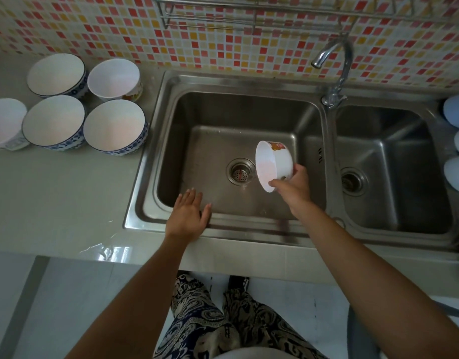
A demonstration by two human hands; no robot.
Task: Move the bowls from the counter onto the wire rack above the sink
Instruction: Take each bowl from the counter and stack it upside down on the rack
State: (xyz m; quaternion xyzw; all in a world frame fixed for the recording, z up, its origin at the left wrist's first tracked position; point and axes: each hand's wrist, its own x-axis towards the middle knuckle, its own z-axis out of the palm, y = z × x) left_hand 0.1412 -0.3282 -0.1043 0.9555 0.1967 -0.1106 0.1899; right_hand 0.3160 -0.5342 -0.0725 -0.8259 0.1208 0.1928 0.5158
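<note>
Head view showed the right hand [291,186] gripping a small white bowl with a cartoon print [273,164] by its lower rim, thumb on the inside and fingers curled behind the wall; the bowl was tipped on its side, its opening turned to the left and its axis lying almost level, and it hung over the large basin of the steel sink [171,84], just right of the drain strainer [240,173]; the wire rack [275,14] was fixed on the tiled wall straight beyond and above the bowl, so the coming move, as I judge it, was a lift upward and away from the body, with the bowl turned upright or upside down on the way; the curved faucet [337,63] stood just to the right of that path, below the rack's right part, and it could be struck if the hand drifted right; the left hand [188,212] was flat and empty, fingers spread, at the near rim of the sink, holding nothing; it was the hand nearer to the bowls waiting on the grey counter [54,193] at the left: two blue-patterned bowls [114,126] in front, another blue-rimmed bowl [57,73] and a plain white bowl [114,79] behind them, and a fifth one cut by the picture's edge; pale blue rounded objects [457,114] stood on the far right, what they were I could not tell.
</note>
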